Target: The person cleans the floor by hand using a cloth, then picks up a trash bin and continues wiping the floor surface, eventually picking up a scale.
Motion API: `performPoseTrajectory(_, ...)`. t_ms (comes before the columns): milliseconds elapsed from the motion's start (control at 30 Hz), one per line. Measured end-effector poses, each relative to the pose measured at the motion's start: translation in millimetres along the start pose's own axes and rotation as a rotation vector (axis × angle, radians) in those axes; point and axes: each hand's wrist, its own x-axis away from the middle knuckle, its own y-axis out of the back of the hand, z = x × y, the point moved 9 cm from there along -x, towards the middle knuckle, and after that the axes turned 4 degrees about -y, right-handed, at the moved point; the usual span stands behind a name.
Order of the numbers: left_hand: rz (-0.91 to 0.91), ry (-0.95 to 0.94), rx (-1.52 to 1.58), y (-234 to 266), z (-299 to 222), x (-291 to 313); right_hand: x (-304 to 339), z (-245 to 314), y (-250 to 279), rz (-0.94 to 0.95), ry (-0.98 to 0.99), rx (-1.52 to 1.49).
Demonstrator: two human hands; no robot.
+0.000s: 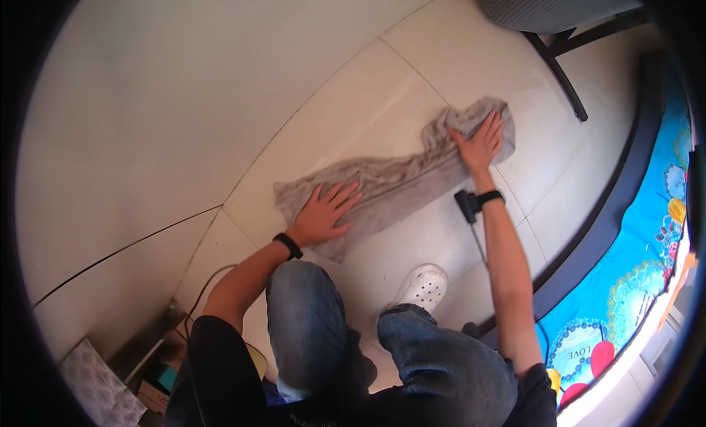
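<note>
A long grey cloth (401,184) lies stretched across the pale tiled floor (412,66). My left hand (326,211) presses flat on its near left end, fingers spread. On the cloth's bunched far right end lies my right hand (482,144), palm down with the fingers apart. Each wrist wears a black band. I am crouched, with my knees in blue jeans and a white perforated clog (423,286) below the cloth.
A dark chair base (562,66) stands at the upper right. A black bed frame edge (614,199) with a bright blue patterned sheet (647,272) runs down the right. A small black plug and cord (468,206) lie by my right wrist. Boxes sit at lower left.
</note>
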Motion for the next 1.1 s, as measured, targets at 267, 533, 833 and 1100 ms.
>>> performPoseTrajectory(267,-0.158,-0.027,-0.001,38.2,17.6,-42.5,-115.6,92.3,-52.5,0.043,0.244,-0.045)
performPoseTrajectory(533,-0.127,-0.076,-0.092,28.3,14.3,-34.2,89.8,196.1,-55.5,0.398,0.867,0.033)
performPoseTrajectory(833,0.081,-0.164,-0.03,-33.5,-25.2,57.3,157.8,9.3,29.3,0.269,0.223,-0.151)
performPoseTrajectory(1100,0.033,-0.108,-0.067,33.0,25.3,-73.9,-69.9,32.8,17.8,-0.109,0.361,-0.129)
